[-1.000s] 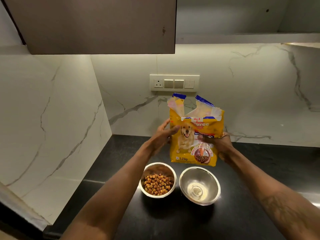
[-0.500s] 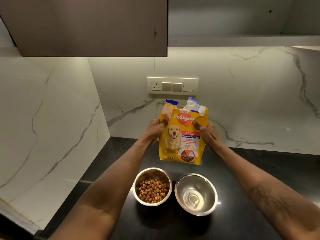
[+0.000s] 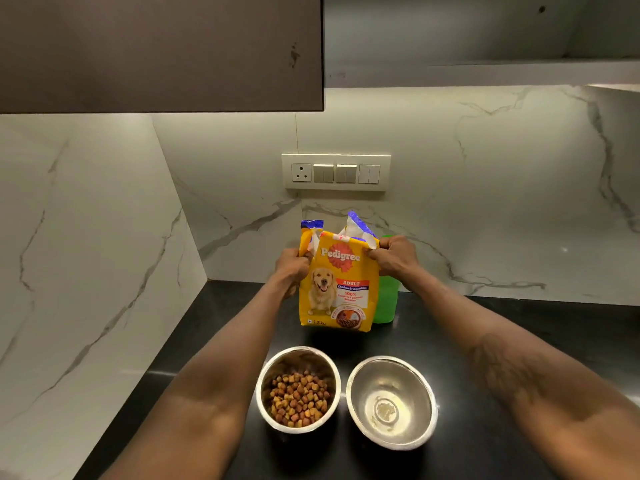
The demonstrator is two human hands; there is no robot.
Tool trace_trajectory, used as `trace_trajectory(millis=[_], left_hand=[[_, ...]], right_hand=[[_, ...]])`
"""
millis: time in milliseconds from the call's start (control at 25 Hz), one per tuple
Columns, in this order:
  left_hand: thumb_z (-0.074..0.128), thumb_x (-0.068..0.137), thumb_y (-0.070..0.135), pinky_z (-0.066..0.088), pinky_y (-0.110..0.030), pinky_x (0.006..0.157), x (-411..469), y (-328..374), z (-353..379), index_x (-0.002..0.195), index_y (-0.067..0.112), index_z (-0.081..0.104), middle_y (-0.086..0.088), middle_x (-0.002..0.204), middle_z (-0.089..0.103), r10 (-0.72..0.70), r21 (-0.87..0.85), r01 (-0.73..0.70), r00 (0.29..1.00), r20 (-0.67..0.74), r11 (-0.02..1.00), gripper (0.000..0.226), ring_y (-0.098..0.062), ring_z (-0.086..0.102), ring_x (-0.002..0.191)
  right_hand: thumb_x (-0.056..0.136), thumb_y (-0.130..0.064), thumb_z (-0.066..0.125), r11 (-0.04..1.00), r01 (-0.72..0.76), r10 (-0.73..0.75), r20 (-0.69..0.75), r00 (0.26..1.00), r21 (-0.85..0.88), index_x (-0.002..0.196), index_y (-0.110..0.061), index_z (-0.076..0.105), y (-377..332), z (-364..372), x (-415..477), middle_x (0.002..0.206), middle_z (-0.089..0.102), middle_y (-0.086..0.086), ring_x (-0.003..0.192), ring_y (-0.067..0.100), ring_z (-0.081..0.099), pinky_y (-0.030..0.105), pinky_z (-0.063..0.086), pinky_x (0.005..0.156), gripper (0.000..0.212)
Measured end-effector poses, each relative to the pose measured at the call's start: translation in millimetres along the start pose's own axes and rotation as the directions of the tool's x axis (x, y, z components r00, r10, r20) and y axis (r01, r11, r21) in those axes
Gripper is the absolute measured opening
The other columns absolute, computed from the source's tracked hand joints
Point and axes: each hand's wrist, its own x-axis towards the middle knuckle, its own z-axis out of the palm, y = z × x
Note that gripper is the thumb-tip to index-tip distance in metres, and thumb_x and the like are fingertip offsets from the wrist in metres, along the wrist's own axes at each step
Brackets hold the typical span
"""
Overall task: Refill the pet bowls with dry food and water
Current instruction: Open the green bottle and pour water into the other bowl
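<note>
Head view: left grip [image 3: 292,268] and right grip [image 3: 393,258] each clamp a top corner of the upright food bag [image 3: 337,292] between them. Nearer than the grips, on the black desk [image 3: 519,341], sit a kibble bowl [image 3: 298,358] and a second bowl [image 3: 412,386].

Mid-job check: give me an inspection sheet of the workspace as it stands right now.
Surface: black counter, glossy.
Job's things: dog food bag upright, top open; left bowl holds kibble; right bowl has no kibble, and whether it holds water cannot be told.
Clutter: green container behind the bag, partly hidden.
Grippers: left hand and right hand each grip the bag near its top.
Cables: nothing seen.
Surroundings: marble wall with a switch panel; dark cabinet overhead.
</note>
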Motion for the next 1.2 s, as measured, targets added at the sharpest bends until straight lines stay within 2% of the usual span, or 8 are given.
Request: trace_trajectory(millis=[360,520,600,760,840,960,1040,1200], left_hand=[[0.072,0.094,0.028,0.064,-0.051,0.086,32,-32,12,0.076,0.022,0.074,-0.010,0.092,0.079,-0.047,0.134,0.052,0.998,-0.046,0.990,0.020,-0.031,0.076,0.091],[0.066,0.099,0.031,0.060,-0.042,0.082,28,-24,8,0.111,0.016,0.074,-0.012,0.110,0.076,-0.007,0.174,0.014,0.999,-0.039,0.985,0.020,-0.031,0.071,0.100],[0.071,0.096,0.027,0.060,-0.040,0.083,21,-19,3,0.129,0.014,0.069,-0.011,0.120,0.074,0.001,0.156,0.004,1.000,-0.027,0.988,0.035,-0.028,0.069,0.105],[0.080,0.088,0.021,0.058,-0.039,0.091,-2,-11,-2,0.131,0.012,0.067,-0.008,0.124,0.073,0.341,0.260,-0.286,0.919,-0.199,0.922,0.045,-0.025,0.068,0.110],[0.080,0.085,0.014,0.060,-0.040,0.086,-11,-4,-1,0.125,0.009,0.071,-0.014,0.117,0.074,0.530,0.355,-0.439,0.819,-0.218,0.825,0.041,-0.028,0.070,0.103],[0.067,0.085,0.002,0.061,-0.042,0.084,-23,12,2,0.115,0.008,0.074,-0.015,0.111,0.075,0.654,0.417,-0.545,0.734,-0.181,0.727,0.032,-0.028,0.070,0.097],[0.066,0.084,0.000,0.057,-0.034,0.083,-31,20,5,0.110,0.009,0.076,-0.013,0.111,0.076,0.687,0.442,-0.576,0.713,-0.141,0.688,0.029,-0.027,0.070,0.098],[0.071,0.085,0.006,0.061,-0.040,0.081,-46,34,15,0.109,0.010,0.077,-0.011,0.108,0.077,0.703,0.429,-0.616,0.708,-0.067,0.660,0.025,-0.024,0.071,0.095]], right_hand=[[0.086,-0.026,0.082,0.996,0.018,-0.017,0.006,1.000,-0.084,0.080,-0.008,0.077,21,22,17,0.078,0.075,0.011,0.076,0.030,0.074,0.051,0.063,0.074,0.019],[0.077,-0.021,0.086,1.000,0.015,-0.014,0.031,0.999,-0.013,0.078,-0.026,0.074,17,12,15,0.082,0.076,0.003,0.084,0.024,0.075,0.045,0.064,0.077,0.013],[0.076,-0.020,0.080,0.995,0.098,-0.100,-0.084,0.991,-0.031,0.076,-0.031,0.074,20,3,10,0.077,0.075,-0.005,0.078,0.017,0.075,0.036,0.063,0.074,0.013],[0.080,-0.029,0.068,0.985,0.163,-0.174,-0.438,0.882,-0.063,0.088,-0.029,0.076,22,-10,1,0.078,0.072,-0.008,0.069,0.015,0.066,0.033,0.058,0.069,0.011],[0.080,-0.033,0.072,0.981,0.139,-0.181,-0.386,0.905,-0.134,0.117,-0.025,0.070,24,-10,8,0.104,0.073,-0.001,0.088,0.019,0.065,0.037,0.057,0.079,0.038],[0.077,-0.032,0.083,0.968,0.103,-0.126,-0.088,0.988,-0.227,0.148,-0.022,0.045,30,-6,16,0.145,0.053,0.011,0.126,0.030,0.052,0.043,0.048,0.099,0.081],[0.077,-0.023,0.084,0.973,0.093,-0.098,-0.014,0.995,-0.212,0.143,-0.022,0.048,34,-5,15,0.139,0.057,0.013,0.116,0.028,0.054,0.036,0.045,0.091,0.075],[0.067,-0.024,0.091,0.964,0.088,-0.128,-0.143,0.981,-0.252,0.121,-0.026,0.061,36,-17,3,0.116,0.070,0.010,0.100,0.027,0.062,0.037,0.053,0.082,0.061]])
